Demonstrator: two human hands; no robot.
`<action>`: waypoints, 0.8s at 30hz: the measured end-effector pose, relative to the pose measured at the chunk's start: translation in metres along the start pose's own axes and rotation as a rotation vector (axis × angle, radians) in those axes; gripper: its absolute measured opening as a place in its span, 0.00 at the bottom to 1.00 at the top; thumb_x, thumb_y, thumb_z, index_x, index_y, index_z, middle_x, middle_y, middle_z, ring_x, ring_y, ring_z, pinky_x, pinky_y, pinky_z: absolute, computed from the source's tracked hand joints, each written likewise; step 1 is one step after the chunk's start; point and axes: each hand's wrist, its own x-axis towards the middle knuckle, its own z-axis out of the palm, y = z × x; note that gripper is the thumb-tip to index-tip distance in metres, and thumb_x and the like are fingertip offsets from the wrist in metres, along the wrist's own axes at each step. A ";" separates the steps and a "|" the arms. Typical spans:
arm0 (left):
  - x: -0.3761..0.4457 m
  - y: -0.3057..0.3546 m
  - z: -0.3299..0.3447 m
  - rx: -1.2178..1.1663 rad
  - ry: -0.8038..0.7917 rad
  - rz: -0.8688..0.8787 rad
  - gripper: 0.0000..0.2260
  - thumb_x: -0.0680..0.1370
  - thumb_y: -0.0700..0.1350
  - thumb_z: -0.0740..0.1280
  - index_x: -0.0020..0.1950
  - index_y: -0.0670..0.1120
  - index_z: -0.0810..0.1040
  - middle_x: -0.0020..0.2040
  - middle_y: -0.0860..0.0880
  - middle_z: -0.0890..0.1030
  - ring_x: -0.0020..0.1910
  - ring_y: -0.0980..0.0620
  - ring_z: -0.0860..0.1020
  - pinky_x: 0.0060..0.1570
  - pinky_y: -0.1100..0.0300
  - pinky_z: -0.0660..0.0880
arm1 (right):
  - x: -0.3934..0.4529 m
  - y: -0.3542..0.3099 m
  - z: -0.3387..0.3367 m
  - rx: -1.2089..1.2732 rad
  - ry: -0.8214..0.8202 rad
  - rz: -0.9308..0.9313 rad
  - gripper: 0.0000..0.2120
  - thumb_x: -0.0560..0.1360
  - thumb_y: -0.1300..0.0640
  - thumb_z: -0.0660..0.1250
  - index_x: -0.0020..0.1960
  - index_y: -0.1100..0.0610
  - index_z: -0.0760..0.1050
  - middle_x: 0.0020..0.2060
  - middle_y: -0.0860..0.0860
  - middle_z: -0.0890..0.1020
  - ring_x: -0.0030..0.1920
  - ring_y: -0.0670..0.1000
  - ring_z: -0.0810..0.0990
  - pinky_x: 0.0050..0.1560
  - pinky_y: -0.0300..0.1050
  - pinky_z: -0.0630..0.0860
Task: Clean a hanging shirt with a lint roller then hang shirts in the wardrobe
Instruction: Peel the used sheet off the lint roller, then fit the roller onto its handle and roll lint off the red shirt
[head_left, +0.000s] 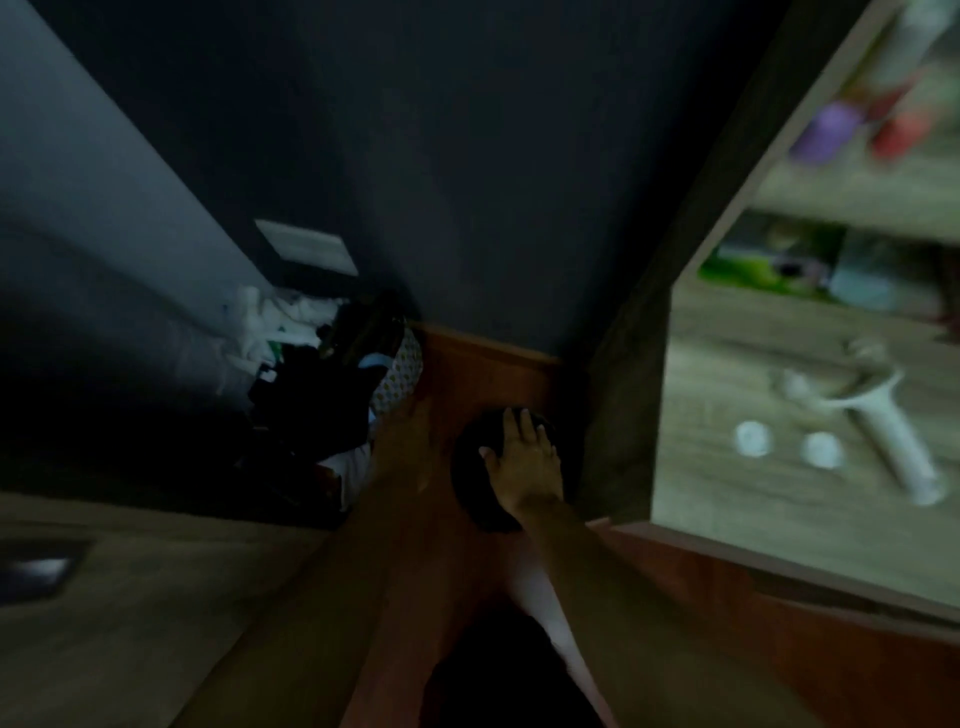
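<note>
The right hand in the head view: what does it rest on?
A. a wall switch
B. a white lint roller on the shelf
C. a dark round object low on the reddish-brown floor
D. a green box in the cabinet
C: the right hand lies spread over a dark round object on the reddish-brown floor, left of the open shelf unit; what the object is cannot be told.

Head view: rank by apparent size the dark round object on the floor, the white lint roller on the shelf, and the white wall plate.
1. Dark round object, under the right hand.
2. Lint roller and wall plate: look about alike; blur and differing distance make ranking unsafe.
</note>
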 end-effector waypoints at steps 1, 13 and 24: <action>-0.004 0.012 -0.026 0.017 0.039 0.035 0.21 0.79 0.46 0.57 0.68 0.36 0.71 0.65 0.34 0.74 0.63 0.36 0.73 0.66 0.45 0.68 | -0.014 -0.013 -0.028 0.021 0.040 -0.024 0.32 0.80 0.42 0.53 0.79 0.52 0.46 0.79 0.52 0.48 0.77 0.59 0.50 0.75 0.57 0.55; 0.008 0.238 -0.181 0.164 0.443 0.418 0.19 0.79 0.45 0.63 0.69 0.43 0.69 0.63 0.41 0.70 0.59 0.41 0.72 0.59 0.46 0.70 | -0.087 0.024 -0.282 -0.058 0.578 -0.207 0.36 0.74 0.40 0.66 0.76 0.53 0.57 0.72 0.57 0.66 0.70 0.60 0.67 0.67 0.54 0.68; 0.016 0.389 -0.064 0.115 0.380 0.348 0.18 0.77 0.43 0.65 0.66 0.43 0.72 0.62 0.40 0.72 0.58 0.38 0.74 0.56 0.45 0.71 | -0.081 0.232 -0.382 -0.222 0.645 -0.199 0.21 0.71 0.46 0.66 0.61 0.54 0.74 0.57 0.54 0.78 0.58 0.59 0.76 0.58 0.53 0.71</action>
